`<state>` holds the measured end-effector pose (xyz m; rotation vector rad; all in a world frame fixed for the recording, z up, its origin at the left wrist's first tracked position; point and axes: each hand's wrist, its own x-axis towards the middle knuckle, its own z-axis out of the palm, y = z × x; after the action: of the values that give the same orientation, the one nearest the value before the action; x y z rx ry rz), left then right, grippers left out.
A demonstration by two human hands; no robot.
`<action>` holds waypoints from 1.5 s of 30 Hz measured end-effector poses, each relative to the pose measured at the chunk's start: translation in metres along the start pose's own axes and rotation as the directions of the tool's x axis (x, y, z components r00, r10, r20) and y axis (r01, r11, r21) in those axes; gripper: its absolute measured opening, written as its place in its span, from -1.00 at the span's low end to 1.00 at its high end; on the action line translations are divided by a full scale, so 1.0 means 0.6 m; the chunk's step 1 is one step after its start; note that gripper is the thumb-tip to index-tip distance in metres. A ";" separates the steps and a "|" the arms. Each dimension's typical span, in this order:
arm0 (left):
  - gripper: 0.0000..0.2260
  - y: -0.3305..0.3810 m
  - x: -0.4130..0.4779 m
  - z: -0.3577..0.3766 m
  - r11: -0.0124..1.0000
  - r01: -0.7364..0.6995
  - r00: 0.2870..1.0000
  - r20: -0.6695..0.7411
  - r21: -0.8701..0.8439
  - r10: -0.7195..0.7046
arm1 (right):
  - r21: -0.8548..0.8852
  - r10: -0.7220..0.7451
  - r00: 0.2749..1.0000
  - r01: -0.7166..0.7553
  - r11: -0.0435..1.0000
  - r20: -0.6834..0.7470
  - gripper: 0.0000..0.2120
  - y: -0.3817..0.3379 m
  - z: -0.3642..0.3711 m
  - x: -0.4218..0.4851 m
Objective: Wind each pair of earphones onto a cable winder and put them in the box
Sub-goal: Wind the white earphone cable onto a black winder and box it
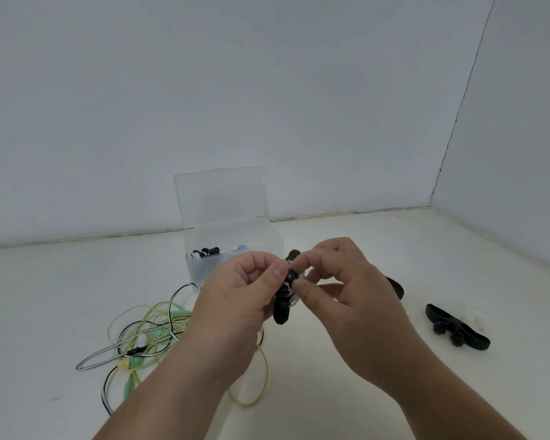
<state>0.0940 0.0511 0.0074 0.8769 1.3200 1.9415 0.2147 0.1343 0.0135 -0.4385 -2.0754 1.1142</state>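
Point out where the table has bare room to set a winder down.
Bare: the table left of the box, behind the loose cables; also right of the box, behind the spare winder. Crowded: front left, under the cables.

A black cable winder [282, 309] with white cord [287, 285] wound on it is in the middle. The clear box [235, 236] stands at 12 o'clock, lid up, with wound earphones [205, 251] inside. Tangled green and black-and-white earphones [146, 338] lie on the table [45, 296] at 8 o'clock. A spare black winder [458, 331] lies at 3 o'clock.
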 end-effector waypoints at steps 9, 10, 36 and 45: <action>-0.77 0.010 -0.002 0.000 0.974 0.123 0.989 0.106 -0.191 -0.104 | 0.007 0.009 0.995 -0.008 1.000 -0.102 -0.72 -0.005 0.007 -0.001; -0.75 0.013 0.000 -0.005 0.975 0.120 0.986 0.133 -0.186 -0.096 | 0.013 0.013 0.995 -0.012 1.000 -0.101 -0.73 -0.006 0.005 -0.001; -0.85 -0.001 0.003 -0.006 0.994 0.102 0.995 -0.014 0.040 -0.101 | 0.068 0.063 0.998 -0.061 0.996 -0.025 -0.72 0.000 0.007 -0.001; -0.61 0.009 0.002 -0.003 0.982 0.131 0.991 -0.015 -0.135 -0.134 | 0.089 0.088 0.991 -0.079 0.993 -0.105 -0.60 -0.008 0.004 -0.001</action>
<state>0.0910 0.0492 0.0121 0.6847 1.2140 1.9166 0.2136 0.1297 0.0162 -0.5368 -1.9236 1.1956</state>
